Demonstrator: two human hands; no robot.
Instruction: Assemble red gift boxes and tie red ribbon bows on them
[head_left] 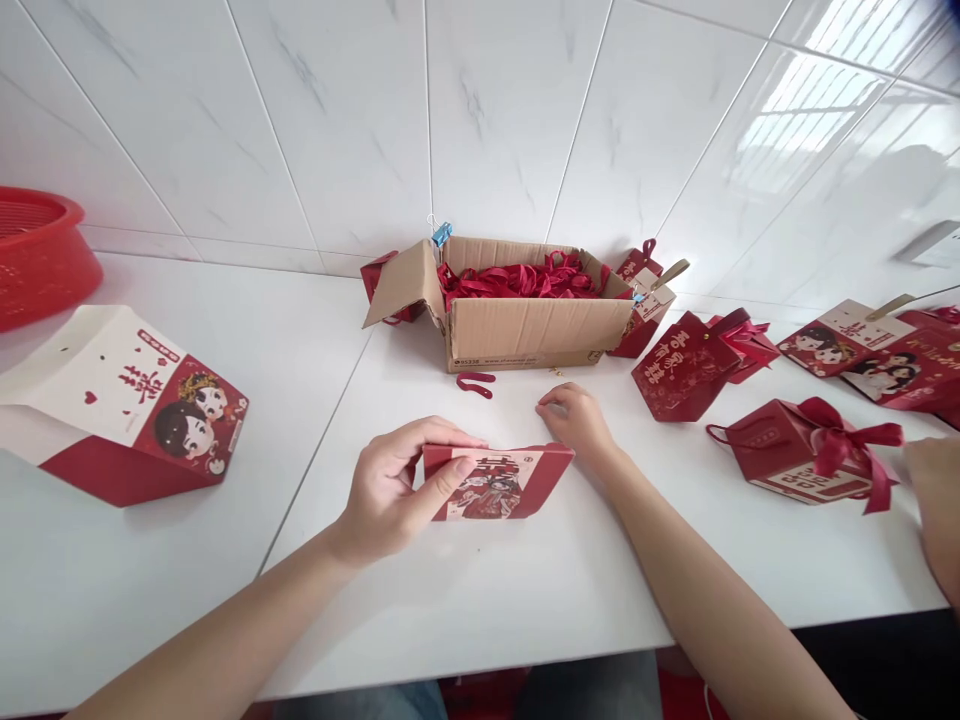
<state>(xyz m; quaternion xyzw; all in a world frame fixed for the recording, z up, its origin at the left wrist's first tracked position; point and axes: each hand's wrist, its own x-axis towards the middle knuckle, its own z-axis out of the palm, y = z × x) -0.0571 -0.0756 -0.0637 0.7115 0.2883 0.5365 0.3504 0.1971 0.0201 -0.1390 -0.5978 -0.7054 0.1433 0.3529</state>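
My left hand (401,490) grips the left end of a small red box (499,485) with a cream panel and printed figures, thumb on the front and fingers behind. Beyond the box, my right hand (571,412) is over the white table, its thumb and index fingertips close together; whatever may be between them is too small to tell. Just above it lie tiny gold-coloured pieces (556,371). A dark red looped strip (475,384) rests on the table in front of a cardboard box (536,333) filled with red ribbons (525,280).
On the left of the white table (315,620) stand a large cream and red box (150,400) and a red plastic basket (49,260). Several red gift boxes fill the right side, one with a ribbon bow (799,450). Part of another person's arm (937,500) shows at the right edge.
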